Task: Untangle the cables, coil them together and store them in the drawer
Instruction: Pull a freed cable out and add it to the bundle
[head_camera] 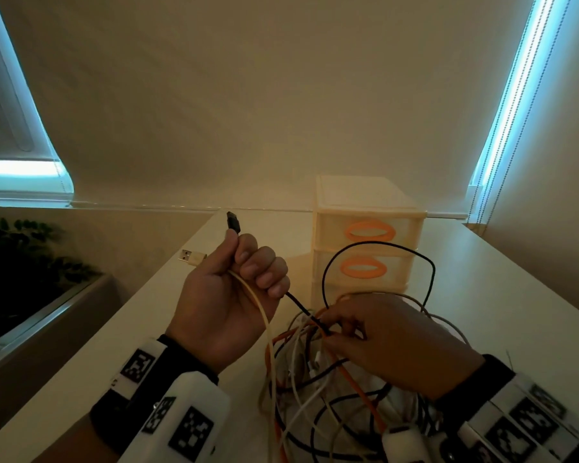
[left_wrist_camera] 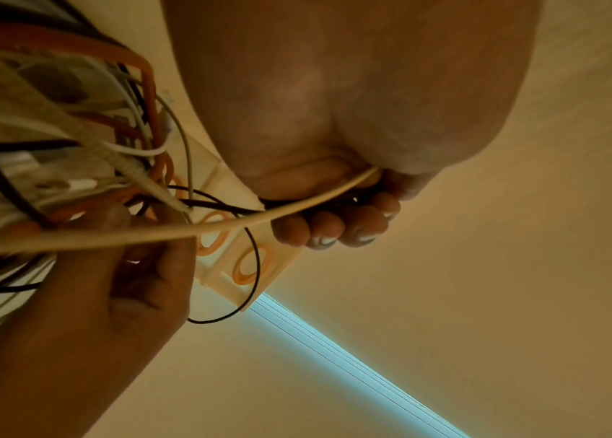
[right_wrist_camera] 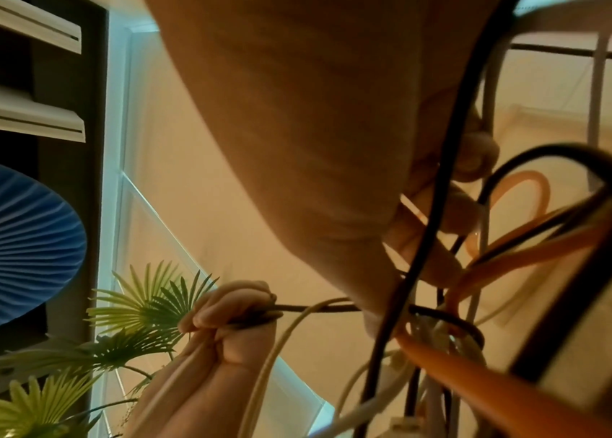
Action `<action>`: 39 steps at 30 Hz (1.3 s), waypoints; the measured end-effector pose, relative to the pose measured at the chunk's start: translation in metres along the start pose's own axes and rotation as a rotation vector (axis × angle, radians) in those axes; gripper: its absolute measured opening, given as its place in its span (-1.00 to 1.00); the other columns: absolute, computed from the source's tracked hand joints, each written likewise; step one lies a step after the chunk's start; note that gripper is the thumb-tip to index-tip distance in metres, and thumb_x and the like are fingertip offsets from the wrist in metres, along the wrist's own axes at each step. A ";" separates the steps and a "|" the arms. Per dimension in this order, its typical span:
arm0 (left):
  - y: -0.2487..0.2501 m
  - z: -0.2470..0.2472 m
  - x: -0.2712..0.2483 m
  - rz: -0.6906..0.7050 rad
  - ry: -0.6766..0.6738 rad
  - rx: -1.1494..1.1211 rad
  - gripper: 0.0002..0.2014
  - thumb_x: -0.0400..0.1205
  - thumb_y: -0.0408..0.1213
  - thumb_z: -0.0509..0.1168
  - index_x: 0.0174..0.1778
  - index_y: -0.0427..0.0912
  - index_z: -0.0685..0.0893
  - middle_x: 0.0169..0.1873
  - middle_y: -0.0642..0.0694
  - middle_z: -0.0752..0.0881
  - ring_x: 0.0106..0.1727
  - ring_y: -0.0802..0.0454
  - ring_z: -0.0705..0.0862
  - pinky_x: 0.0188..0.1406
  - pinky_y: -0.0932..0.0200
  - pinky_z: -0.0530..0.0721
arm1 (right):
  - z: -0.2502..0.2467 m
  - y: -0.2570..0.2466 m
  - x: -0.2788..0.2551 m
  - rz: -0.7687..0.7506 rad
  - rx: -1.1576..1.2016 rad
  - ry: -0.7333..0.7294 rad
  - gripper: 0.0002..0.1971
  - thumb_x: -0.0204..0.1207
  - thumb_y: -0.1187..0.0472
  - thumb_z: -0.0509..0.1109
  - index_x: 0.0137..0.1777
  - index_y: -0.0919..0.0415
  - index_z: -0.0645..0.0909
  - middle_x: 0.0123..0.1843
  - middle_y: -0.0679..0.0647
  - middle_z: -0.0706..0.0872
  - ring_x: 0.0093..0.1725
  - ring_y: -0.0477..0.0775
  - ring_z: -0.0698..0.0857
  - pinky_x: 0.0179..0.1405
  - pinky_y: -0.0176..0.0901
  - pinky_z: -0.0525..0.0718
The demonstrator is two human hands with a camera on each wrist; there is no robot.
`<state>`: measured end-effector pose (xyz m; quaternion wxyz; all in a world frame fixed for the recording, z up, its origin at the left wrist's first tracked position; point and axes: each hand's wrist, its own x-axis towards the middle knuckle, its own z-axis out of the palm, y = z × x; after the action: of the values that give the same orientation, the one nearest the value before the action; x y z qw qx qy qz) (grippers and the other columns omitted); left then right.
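No words, brand names or numbers can be read anywhere in these views. The only printed marks are black-and-white square code patterns — machine tags, not text — on the white wrist units: on the left wrist unit (head_camera: 181, 419) at the near left and on the right wrist unit (head_camera: 522, 426) at the near right. The drawer unit (head_camera: 365, 235), far and right of centre, has plain fronts with orange handles — no label shows on it.
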<state>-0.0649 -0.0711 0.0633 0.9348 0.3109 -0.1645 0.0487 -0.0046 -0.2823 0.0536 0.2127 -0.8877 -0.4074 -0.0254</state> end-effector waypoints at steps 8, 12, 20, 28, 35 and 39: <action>0.004 -0.006 0.002 0.021 0.106 0.031 -0.55 0.85 0.00 -0.02 -0.36 -0.08 0.34 -0.51 0.02 0.33 -0.44 0.05 0.33 -0.42 0.18 0.43 | -0.011 -0.004 0.005 0.033 0.185 0.156 -0.84 0.76 0.10 0.20 -0.08 -0.02 0.48 -0.24 -0.11 0.62 -0.23 -0.25 0.58 -0.34 -0.35 0.53; 0.009 -0.003 0.001 0.064 0.123 0.057 -0.56 0.84 0.01 -0.02 -0.34 -0.08 0.36 -0.49 0.02 0.31 -0.42 0.05 0.30 -0.37 0.18 0.38 | -0.029 -0.013 0.010 -0.022 0.267 0.267 -0.86 0.77 0.16 0.18 -0.02 0.00 0.50 -0.26 -0.08 0.72 -0.33 -0.23 0.65 -0.41 -0.35 0.52; 0.006 -0.004 0.001 0.048 0.145 0.305 -0.55 0.85 -0.01 -0.02 -0.31 -0.15 0.41 -0.51 -0.03 0.24 -0.44 0.02 0.21 -0.43 0.15 0.28 | -0.057 -0.011 0.026 0.196 0.790 0.020 -0.79 0.73 0.35 0.27 0.30 0.15 0.52 -0.30 0.15 0.70 -0.31 0.09 0.74 -0.23 -0.07 0.78; -0.008 0.005 -0.005 -0.039 0.164 1.065 -0.60 0.86 -0.11 0.00 0.14 -0.28 0.69 -0.55 -0.02 0.27 -0.53 0.08 0.23 -0.50 0.17 0.26 | -0.043 -0.024 0.034 0.043 0.612 0.038 -0.77 0.64 0.32 0.44 0.24 0.09 0.64 -0.16 0.15 0.87 -0.14 0.30 0.82 0.01 0.18 0.84; -0.009 0.001 -0.006 0.008 0.066 1.469 -0.69 0.83 -0.22 0.14 -0.13 -0.24 0.68 -0.54 0.00 0.49 -0.53 0.17 0.43 -0.47 0.36 0.42 | -0.020 -0.017 0.030 -0.013 0.609 0.156 -0.66 0.42 0.20 0.64 0.10 -0.03 0.60 -0.04 0.09 0.76 -0.07 0.22 0.78 -0.05 0.08 0.83; -0.008 -0.005 -0.004 0.038 0.137 1.387 -0.69 0.83 -0.19 0.15 -0.15 -0.27 0.63 -0.58 0.04 0.41 -0.54 0.11 0.33 -0.53 0.31 0.35 | -0.002 0.000 0.014 -0.044 0.173 0.081 -0.56 0.37 -0.11 0.65 0.16 -0.20 0.53 -0.02 -0.14 0.66 -0.06 -0.13 0.65 -0.08 -0.19 0.72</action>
<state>-0.0654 -0.0745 0.0544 0.5276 0.8295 -0.0416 0.1785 0.0045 -0.2731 0.0589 0.3044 -0.8551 -0.4186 -0.0306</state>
